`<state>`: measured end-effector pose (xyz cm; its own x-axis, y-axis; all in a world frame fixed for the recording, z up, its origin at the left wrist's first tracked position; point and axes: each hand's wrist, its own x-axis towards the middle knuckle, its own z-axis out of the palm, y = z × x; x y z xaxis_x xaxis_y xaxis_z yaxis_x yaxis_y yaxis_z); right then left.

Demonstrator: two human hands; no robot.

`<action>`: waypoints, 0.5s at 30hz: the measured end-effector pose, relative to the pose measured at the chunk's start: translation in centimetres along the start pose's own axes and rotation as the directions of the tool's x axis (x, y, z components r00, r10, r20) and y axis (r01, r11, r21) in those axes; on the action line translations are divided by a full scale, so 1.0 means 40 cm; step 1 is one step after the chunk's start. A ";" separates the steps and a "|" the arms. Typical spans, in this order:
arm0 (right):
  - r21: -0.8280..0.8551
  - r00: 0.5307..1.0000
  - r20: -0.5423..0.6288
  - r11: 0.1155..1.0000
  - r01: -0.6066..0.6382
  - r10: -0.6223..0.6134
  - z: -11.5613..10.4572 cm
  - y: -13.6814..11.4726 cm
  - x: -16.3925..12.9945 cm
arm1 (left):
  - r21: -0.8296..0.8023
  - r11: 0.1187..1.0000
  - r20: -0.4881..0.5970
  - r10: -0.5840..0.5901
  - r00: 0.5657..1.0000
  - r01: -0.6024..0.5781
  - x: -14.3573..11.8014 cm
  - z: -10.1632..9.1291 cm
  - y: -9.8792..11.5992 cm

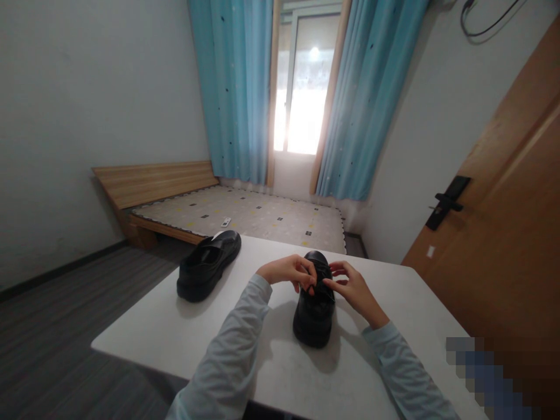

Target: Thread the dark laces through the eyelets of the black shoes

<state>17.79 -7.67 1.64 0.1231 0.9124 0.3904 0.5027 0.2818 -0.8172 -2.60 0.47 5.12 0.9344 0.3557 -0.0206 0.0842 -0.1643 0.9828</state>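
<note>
Well, the middle of the frame, a little below centre, has the black shoe (314, 321) I am handling, set on its sole with its toe end pointing away from me. My left hand (294, 272) and my right hand (353, 286) are both on it and cover part of its upper. My left fingers curl in close together over the lacing, though whether they are clamped on a lace is too dark to tell; my right thumb and fingers stand slightly apart, touching the shoe's right side. Another black shoe (205, 271) sits at the left, well apart, near the counter's far-left edge. The white counter (144, 332) spans the lower frame, with grey floor (52, 344) at lower left. Beyond it lies a bed (271, 224) with a wooden headboard (161, 181), and a small white object (226, 222) rests on its mattress. Blue curtains (238, 93) flank a bright window (306, 87) at top centre; a wooden door (499, 233) with a black handle (450, 201) fills the right, and a dark cable (481, 35) hangs at upper right. The mattress's dark square prints and the door's pale sticker (431, 251) are too small to read.
</note>
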 end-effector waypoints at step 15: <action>0.034 0.998 0.037 0.998 -0.051 0.050 -0.014 0.034 0.042 | 0.126 0.990 -0.704 0.129 0.699 -0.057 0.042 -0.036 -0.036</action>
<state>19.16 -5.93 1.43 0.1169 0.9356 0.3331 0.4664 0.2444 -0.8502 -1.65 2.63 3.93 0.4199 0.8748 0.2418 0.0739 -0.2985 0.9515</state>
